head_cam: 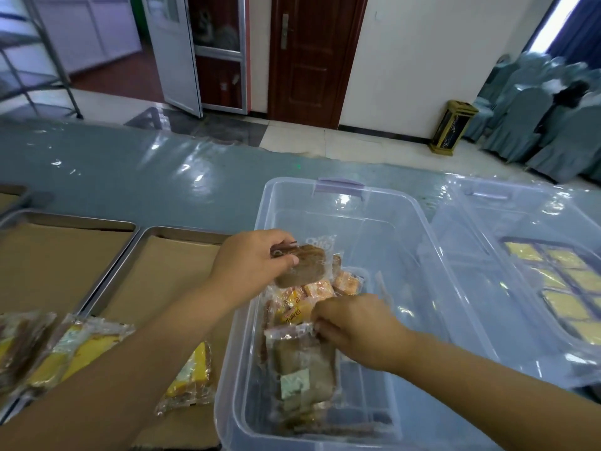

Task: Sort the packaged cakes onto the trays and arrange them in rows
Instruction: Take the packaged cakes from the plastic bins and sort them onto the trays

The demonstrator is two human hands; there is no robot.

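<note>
Packaged cakes [302, 362] lie heaped in a clear plastic bin [406, 222] on the glossy blue-grey tabletop [130, 177], with a few more on the paper-lined trays [169, 271] to its left. The left hand [250, 268] pinches a brown wrapped cake [304, 265] above the pile, fingers closed on its edge. The right hand [354, 327] grips the top seal of another brown cake inside the bin. Beyond stand a dark wooden door [305, 56] and a gold waste bin [450, 126].
</note>
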